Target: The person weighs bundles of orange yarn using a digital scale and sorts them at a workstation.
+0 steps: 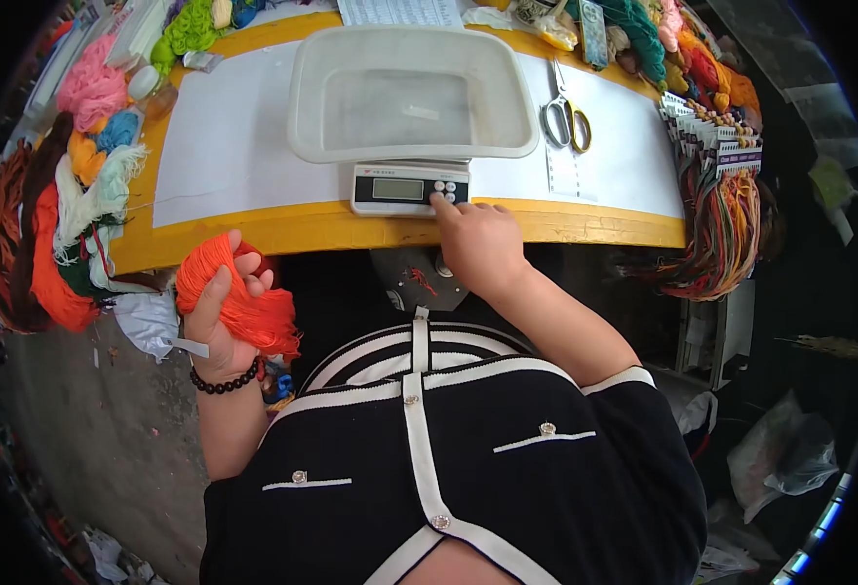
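Observation:
My left hand (216, 317) is closed around a skein of orange thread (239, 292), held below the table's front edge. My right hand (476, 244) reaches to a white digital scale (408, 187), its index fingertip pressing on the buttons at the right of the display. A white plastic tub (409, 93) sits on the scale and looks empty.
The yellow-edged table (331, 226) carries a white sheet (224, 146) and scissors (565, 112) right of the tub. Piles of coloured thread skeins lie at the left (78, 205) and right (721, 224) ends. A printed paper (400, 10) lies at the back.

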A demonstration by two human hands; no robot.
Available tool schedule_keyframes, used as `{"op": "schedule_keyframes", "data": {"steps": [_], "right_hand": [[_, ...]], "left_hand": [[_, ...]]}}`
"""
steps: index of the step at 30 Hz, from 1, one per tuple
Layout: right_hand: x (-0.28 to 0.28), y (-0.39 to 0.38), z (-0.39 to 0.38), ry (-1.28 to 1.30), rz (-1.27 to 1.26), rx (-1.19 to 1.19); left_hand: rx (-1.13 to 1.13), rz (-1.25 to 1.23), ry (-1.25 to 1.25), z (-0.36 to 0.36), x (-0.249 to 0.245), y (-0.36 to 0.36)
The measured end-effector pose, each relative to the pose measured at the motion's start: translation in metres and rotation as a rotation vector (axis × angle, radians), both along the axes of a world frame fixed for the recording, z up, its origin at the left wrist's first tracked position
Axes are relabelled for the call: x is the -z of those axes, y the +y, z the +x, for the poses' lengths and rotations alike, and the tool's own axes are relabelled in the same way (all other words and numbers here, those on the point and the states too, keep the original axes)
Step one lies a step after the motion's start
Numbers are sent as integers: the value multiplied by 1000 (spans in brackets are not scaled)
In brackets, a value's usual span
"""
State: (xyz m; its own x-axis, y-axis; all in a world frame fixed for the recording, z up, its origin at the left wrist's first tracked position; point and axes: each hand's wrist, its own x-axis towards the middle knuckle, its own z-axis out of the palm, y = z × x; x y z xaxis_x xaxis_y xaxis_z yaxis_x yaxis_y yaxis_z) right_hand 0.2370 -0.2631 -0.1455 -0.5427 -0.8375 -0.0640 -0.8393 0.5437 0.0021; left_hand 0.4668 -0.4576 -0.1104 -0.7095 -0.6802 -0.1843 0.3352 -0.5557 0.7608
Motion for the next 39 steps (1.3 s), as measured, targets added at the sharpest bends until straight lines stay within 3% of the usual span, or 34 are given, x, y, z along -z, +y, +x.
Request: {"op": "schedule_keyframes", "data": {"steps": [2,5,9,25,27,28,30,34,36,39], "right_hand": [[-14,3,-5,168,-481,-177],[-36,-13,-30,281,-697,-132],[-18,-19,-59,249,-468,-127],[-21,-18,-55,215,-480,-119],[-38,-23,-40,243,-777,-187],[-49,-26,-29,227,-784,-199],[-67,-30,1,-348,-850,-247],[-73,-50,47,-1306,-706,-155],[-54,-60,57,-1510,-657,-112],[-46,-64,64,-1565,-639,-51]], "left_hand": [[-6,-6,0,1,-1,-1],[-24,11,-29,1,-3,1],[-16,14,-51,-2,-7,4],[35,85,27,12,-1,-12],[40,56,-50,3,-7,-2],[130,77,15,2,-3,-2],[208,51,67,-10,-5,8],[237,114,98,-25,-5,26],[266,57,88,-29,-4,30],[204,-23,41,-32,-5,38]]}}
